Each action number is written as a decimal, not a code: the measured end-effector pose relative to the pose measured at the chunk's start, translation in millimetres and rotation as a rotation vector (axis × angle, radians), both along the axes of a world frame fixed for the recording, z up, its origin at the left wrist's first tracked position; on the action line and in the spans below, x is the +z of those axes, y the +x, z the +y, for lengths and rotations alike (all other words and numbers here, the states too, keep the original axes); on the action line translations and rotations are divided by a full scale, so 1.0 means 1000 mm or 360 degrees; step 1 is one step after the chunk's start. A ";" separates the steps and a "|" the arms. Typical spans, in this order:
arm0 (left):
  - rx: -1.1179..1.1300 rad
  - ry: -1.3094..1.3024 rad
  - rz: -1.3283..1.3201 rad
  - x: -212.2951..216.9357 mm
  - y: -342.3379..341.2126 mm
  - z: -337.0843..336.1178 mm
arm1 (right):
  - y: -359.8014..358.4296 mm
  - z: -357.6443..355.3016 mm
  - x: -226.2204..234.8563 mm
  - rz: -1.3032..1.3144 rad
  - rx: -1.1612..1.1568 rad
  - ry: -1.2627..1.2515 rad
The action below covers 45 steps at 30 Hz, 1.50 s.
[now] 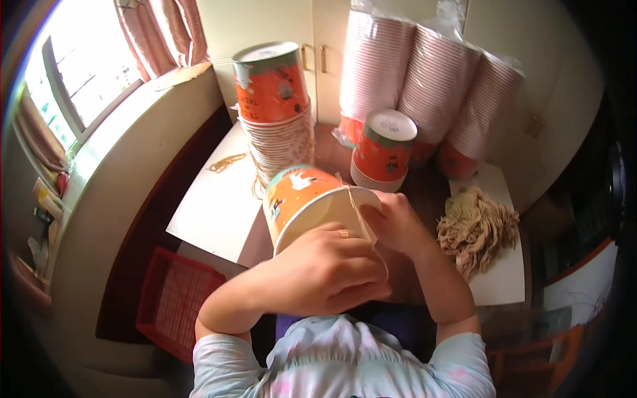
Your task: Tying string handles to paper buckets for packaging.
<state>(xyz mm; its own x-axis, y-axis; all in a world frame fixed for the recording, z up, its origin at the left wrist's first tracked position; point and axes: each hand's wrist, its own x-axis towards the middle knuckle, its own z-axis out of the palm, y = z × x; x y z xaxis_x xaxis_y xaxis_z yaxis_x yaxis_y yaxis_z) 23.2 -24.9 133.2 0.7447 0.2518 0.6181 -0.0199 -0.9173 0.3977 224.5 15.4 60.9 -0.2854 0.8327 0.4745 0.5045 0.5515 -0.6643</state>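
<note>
An orange paper bucket with a green band and a white inside (302,191) is held up over the near part of the brown-and-white counter (211,215), tilted so that its open mouth faces the person. The right hand (397,224) grips the bucket at the right side of its rim, the thumb over the edge. The left hand (335,268) lies across the lower part of the mouth, its fingers curled inward and a gold-coloured ring on one of them; whether they pinch anything cannot be told. A thin beige twisted cord (359,211) passes over the rim near the right hand and trails down across the mouth, beside the left hand. Just behind the bucket, to the left, rises a tall stack of upside-down orange-and-green paper buckets (273,93) with cords hanging along their rims, and a few loose beige cords (227,162) lie on the white surface to its left. A shorter upside-down stack of matching buckets (383,156) stands behind the right hand. Farther back, three tall columns of nested buckets in clear plastic wrap (434,79) lean side by side. A tangled heap of beige cords (478,229) rests at the right, near the right forearm. A red plastic basket (178,302) sits lower, at the left.
</note>
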 end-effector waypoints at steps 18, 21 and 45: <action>0.0768 0.0376 -0.0842 0.080 -0.131 0.198 | -0.074 0.156 0.192 0.0542 0.0896 0.0375; 0.0742 0.0167 -0.0908 0.065 -0.115 0.226 | -0.088 0.195 0.175 0.0749 0.0950 0.0205; 0.1464 0.0673 -0.0958 -0.079 -0.001 0.195 | 0.088 0.132 -0.002 -0.1066 -0.0845 0.0545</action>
<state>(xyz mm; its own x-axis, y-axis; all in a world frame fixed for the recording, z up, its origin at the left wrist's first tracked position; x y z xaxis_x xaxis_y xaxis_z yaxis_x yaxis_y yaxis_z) 22.7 170.1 54.2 -0.0509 0.2328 0.9712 0.6375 -0.7410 0.2110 312.3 147.4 59.2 -0.2098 0.7777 0.5926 0.9681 0.2500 0.0148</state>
